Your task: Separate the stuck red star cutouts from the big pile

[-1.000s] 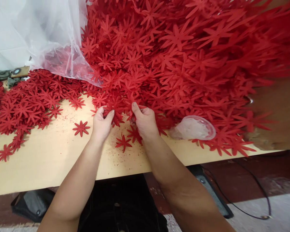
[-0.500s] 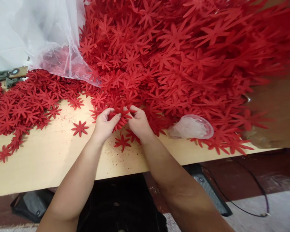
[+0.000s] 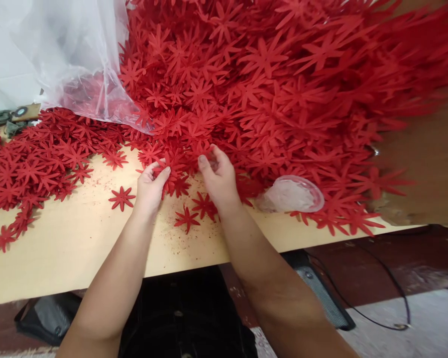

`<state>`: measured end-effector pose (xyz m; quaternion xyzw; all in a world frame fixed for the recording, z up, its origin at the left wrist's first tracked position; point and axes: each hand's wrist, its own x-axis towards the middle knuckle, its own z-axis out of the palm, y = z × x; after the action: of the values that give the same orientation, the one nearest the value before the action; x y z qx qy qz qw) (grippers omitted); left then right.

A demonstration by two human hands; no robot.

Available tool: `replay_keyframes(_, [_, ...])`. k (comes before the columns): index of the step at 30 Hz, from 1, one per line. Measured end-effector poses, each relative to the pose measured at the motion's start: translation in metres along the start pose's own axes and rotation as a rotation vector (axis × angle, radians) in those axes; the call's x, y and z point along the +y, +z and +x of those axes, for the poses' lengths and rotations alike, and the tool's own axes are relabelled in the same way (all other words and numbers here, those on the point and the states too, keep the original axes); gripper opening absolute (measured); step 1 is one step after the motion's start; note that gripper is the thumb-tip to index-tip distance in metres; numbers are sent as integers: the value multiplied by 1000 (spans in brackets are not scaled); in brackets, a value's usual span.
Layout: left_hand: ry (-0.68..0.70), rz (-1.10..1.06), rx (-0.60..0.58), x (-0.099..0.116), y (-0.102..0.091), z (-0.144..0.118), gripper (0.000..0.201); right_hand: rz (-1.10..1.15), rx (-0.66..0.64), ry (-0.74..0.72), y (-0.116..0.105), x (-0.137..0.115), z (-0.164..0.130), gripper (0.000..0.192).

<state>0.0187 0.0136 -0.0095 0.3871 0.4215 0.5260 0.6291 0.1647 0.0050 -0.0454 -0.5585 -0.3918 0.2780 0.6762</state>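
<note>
Between the thumb and fingers of my left hand (image 3: 150,188) are red flower-shaped pieces (image 3: 171,169); how many is unclear, as they blend into the pile behind. My right hand (image 3: 220,181) is just to the right, thumb and fingers apart, in front of the large heap of red flower pieces (image 3: 254,104). Nothing shows in its grip. Below the hands lie loose red flower pieces (image 3: 187,219) on the table. Another single flower piece (image 3: 122,198) rests left of my left hand.
A clear plastic bag (image 3: 93,89) stands on the heap's left side. A smaller flower pile (image 3: 37,159) spreads at the left. Right of my hands sits a clear plastic cup (image 3: 294,195) on its side. A brown board (image 3: 418,169) borders the right. Red crumbs dot the pale tabletop (image 3: 108,238).
My hands were together on the flower pieces and are now apart. The right hand has let go and opened; the left has shifted slightly left with the pieces.
</note>
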Motion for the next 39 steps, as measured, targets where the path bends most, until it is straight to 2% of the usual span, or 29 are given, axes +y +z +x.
replay_keyframes(2, [34,12,-13,-2,-3,3,30,-155,21,-88,0,6,1,65])
replay_keyframes(3, [56,15,-2,-3,-6,4,30,-250,36,-150,-2,5,0,67])
replay_keyframes(5, [98,6,47,-4,-11,8,31,-430,52,-283,-6,-6,-5,56])
replay_keyframes(7, [128,-24,96,-4,-16,12,31,-555,-3,-398,-12,-26,-16,35])
replay_keyframes(9, [148,-64,135,-2,-18,14,33,-620,-195,-456,-20,-48,-33,19])
replay_keyframes(11, [152,-91,164,0,-18,15,36,-666,-532,-409,-27,-62,-52,13])
replay_keyframes(13, [150,-97,179,1,-16,15,37,-721,-806,-331,-32,-64,-67,11])
replay_keyframes(14, [152,-96,181,1,-15,15,37,-754,-874,-309,-33,-61,-70,12])
replay_keyframes(16, [169,-97,181,1,-13,14,36,-823,-866,-315,-34,-50,-69,18])
replay_keyframes(20, [213,-129,196,1,-14,15,38,-917,-657,-390,-32,-32,-48,36])
replay_keyframes(22, [232,-160,218,3,-16,16,41,-919,-566,-443,-30,-32,-41,43])
replay_keyframes(26, [290,-185,246,12,-19,15,44,-875,-492,-525,-16,-43,-49,36])
replay_keyframes(30, [362,-163,249,22,-21,15,46,-836,-650,-541,22,-52,-69,35])
replay_keyframes(35, [520,-107,387,29,-43,26,36,-848,-824,-591,77,-52,-77,48])
replay_keyframes(39, [466,-223,405,33,-58,31,31,-955,-916,-563,93,-50,-74,30])
